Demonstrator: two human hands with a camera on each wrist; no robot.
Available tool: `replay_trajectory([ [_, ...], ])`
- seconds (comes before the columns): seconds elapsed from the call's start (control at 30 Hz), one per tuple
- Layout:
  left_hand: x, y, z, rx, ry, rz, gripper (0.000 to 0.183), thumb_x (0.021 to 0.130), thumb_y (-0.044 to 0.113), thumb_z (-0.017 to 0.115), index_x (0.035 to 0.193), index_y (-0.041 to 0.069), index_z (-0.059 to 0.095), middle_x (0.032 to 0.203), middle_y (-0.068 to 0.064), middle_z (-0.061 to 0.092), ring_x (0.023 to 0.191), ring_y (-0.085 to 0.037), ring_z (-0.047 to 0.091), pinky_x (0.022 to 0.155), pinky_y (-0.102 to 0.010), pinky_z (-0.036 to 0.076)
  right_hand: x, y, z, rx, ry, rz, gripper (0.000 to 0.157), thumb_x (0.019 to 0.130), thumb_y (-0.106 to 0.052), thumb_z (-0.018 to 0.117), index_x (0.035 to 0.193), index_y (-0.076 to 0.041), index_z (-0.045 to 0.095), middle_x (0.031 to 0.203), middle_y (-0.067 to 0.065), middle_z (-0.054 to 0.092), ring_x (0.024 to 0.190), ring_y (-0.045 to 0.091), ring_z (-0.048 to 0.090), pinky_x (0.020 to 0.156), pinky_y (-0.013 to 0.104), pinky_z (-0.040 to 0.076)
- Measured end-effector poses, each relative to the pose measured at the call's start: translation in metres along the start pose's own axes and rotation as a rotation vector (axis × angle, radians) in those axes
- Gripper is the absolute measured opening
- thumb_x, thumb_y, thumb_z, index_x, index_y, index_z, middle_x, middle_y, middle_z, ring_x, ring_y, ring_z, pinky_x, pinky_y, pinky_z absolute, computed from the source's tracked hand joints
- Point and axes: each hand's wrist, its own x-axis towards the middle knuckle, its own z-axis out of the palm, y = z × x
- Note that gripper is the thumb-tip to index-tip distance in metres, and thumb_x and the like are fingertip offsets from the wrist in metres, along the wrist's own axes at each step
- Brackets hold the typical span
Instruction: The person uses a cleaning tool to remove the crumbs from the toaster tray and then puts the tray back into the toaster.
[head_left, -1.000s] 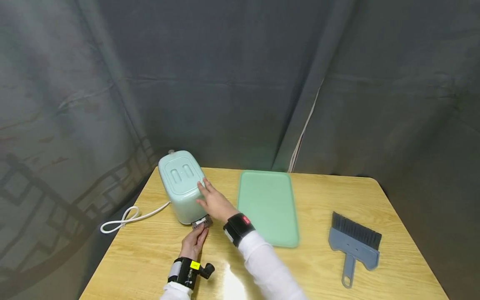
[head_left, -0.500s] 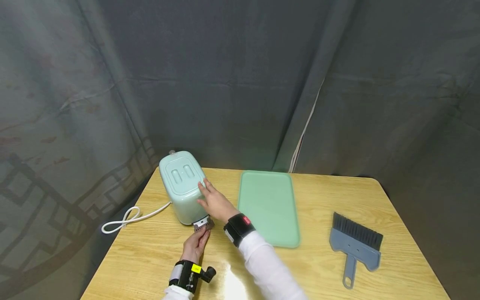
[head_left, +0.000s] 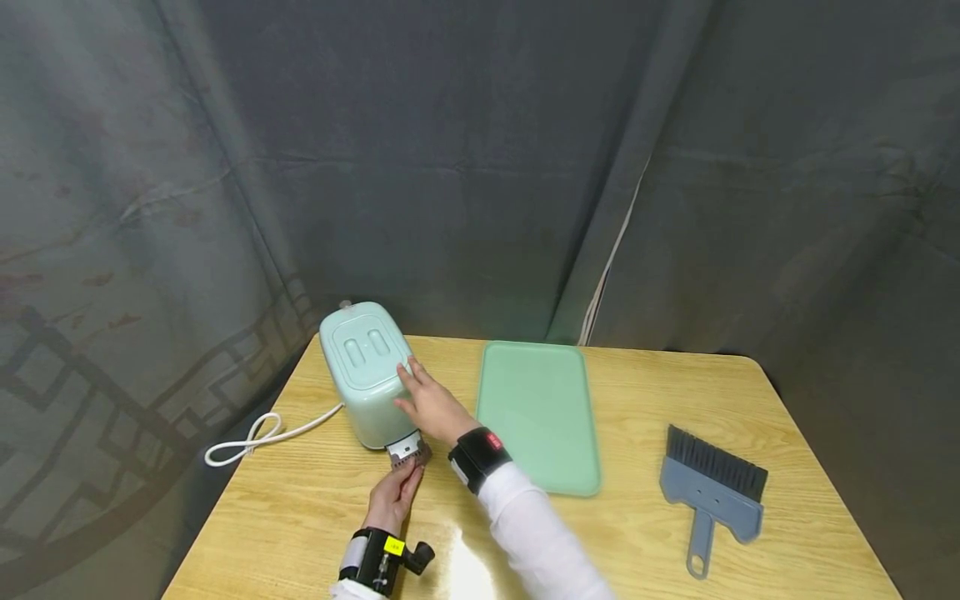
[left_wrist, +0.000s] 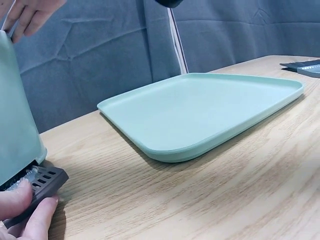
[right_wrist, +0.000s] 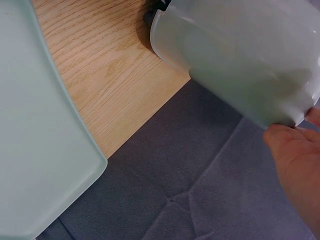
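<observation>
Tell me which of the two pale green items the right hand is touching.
The tall appliance with the white cord; the right hand touches its upper edge. The flat rimmed tray has no hand on it.

One toaster [head_left: 363,367] here, folks, and counting out from it we have one slotted drawer [left_wrist: 46,181] low on its near end, one white cord [head_left: 296,429] to its left, one green tray [head_left: 536,417] to its right and one brush [head_left: 712,487] farther right! At the toaster, two hands, one left hand [head_left: 392,502] and one right hand [head_left: 437,410], with two black wristbands [head_left: 478,458]; beneath it, one table [head_left: 300,517]!
</observation>
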Motion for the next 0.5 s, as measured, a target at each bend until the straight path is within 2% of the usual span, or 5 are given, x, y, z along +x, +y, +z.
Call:
replay_trajectory([
  [0.13, -0.0037, -0.0024, -0.0023, -0.004, -0.034, -0.001, 0.023, 0.102, -0.014, 0.047, 0.095, 0.001, 0.063, 0.083, -0.001, 0.072, 0.077, -0.006, 0.073, 0.085, -0.016, 0.065, -0.0004, -0.0001, -0.0008, 0.008, 0.004, -0.007, 0.06, 0.109, -0.027, 0.056, 0.16, -0.004, 0.036, 0.17, 0.019, 0.026, 0.153, 0.032, 0.038, 0.126, 0.041, 0.043],
  [0.5, -0.0095, -0.0069, -0.004, -0.005, -0.038, 0.0, 0.02, 0.102, -0.013, 0.049, 0.096, 0.0, 0.062, 0.083, -0.002, 0.072, 0.077, -0.007, 0.073, 0.085, -0.016, 0.065, -0.0012, -0.0008, -0.0018, 0.029, 0.002, -0.008, 0.059, 0.109, -0.026, 0.056, 0.16, -0.004, 0.036, 0.17, 0.019, 0.025, 0.153, 0.033, 0.038, 0.127, 0.042, 0.042],
])
